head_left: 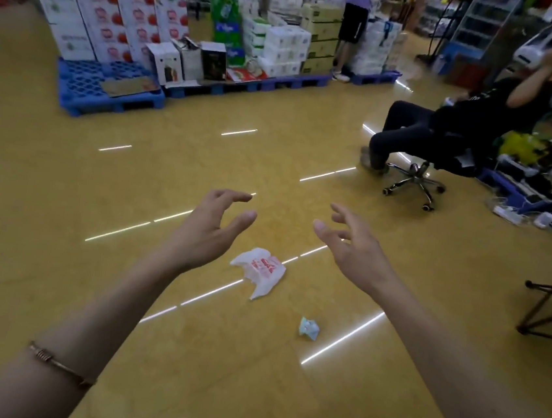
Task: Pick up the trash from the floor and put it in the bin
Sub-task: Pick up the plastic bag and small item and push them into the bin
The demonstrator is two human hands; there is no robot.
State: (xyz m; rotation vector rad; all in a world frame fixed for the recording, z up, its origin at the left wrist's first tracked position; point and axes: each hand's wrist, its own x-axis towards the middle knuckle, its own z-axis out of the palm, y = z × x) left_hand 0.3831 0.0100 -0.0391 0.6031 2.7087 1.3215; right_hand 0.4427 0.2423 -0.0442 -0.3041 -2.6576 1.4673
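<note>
White plastic bag (259,270) with red print lies crumpled on the yellow floor (63,213), a small pale blue wad (308,328) just nearer. Left hand (209,227) and right hand (354,242) hover above, fingers spread and loosely bent, holding nothing.

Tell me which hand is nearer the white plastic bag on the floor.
Left, as seen from the head view. The left hand hovers open just up-left of the white plastic bag; the right hand hovers open farther off, up-right. Neither touches it.
</note>
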